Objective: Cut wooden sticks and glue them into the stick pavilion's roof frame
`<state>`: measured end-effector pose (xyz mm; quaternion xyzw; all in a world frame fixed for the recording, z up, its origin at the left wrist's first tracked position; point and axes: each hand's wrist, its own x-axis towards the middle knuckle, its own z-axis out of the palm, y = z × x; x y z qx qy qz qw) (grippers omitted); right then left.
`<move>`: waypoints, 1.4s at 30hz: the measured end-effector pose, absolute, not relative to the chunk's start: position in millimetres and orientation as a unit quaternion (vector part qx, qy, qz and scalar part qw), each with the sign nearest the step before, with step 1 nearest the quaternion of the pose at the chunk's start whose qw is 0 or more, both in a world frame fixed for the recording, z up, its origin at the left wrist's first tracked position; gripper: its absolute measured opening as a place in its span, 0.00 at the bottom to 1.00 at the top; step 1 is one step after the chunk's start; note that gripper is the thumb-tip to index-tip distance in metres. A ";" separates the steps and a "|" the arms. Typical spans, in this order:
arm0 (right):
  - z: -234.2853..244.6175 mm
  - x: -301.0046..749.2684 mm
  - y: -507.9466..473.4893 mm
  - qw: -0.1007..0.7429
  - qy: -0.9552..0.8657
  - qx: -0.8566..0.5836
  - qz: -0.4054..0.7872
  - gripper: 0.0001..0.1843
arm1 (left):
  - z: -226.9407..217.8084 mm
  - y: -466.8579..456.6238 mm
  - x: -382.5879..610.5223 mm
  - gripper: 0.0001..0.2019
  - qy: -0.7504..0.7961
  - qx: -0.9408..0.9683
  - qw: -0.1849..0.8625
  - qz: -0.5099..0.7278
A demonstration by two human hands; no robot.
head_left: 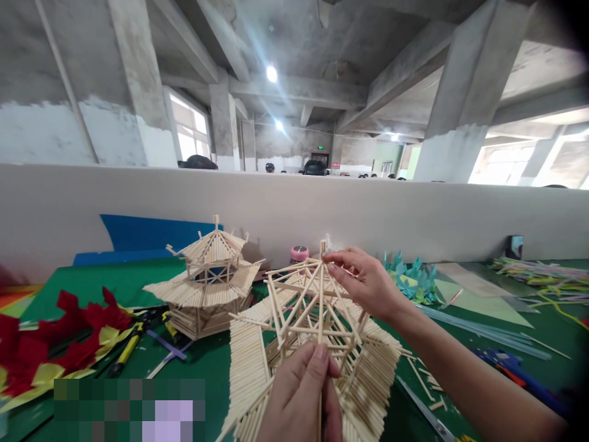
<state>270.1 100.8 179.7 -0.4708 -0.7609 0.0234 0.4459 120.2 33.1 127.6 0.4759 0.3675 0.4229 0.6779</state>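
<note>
A half-covered pavilion model (248,350) made of thin wooden sticks stands in front of me, its upper roof a bare frame of sticks meeting at a short post. My left hand (304,393) pinches the lower part of a long wooden stick (321,319) between thumb and fingers, in front of the frame. That stick rises towards the peak. There, the thumb and fingertips of my right hand (363,279) close around its upper end, beside the post; the exact contact is partly hidden. A second stick pavilion (216,248), with both roofs covered, stands to the left.
Red paper flowers (69,344) and yellow-handled pliers (126,350) lie left. Scissors (426,408), stick scraps (430,383), a blue glue gun (515,368), clear glue sticks (488,331) and coloured strips (529,273) lie right. A white partition (414,215) borders the green table.
</note>
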 end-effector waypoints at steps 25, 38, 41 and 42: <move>189.5 265.8 106.0 0.433 -0.748 -0.501 0.031 0.10 | 125.2 37.6 118.6 0.13 0.339 0.489 0.689 0.414; 187.6 264.9 109.5 0.415 -0.745 -0.521 0.040 0.11 | 125.7 39.2 118.8 0.14 0.324 0.472 0.705 0.418; 187.4 263.8 108.7 0.420 -0.745 -0.517 0.042 0.10 | 122.6 39.6 117.4 0.14 0.317 0.463 0.720 0.409; 187.5 263.5 108.6 0.421 -0.744 -0.518 0.042 0.11 | 122.0 39.5 117.0 0.14 0.318 0.459 0.722 0.409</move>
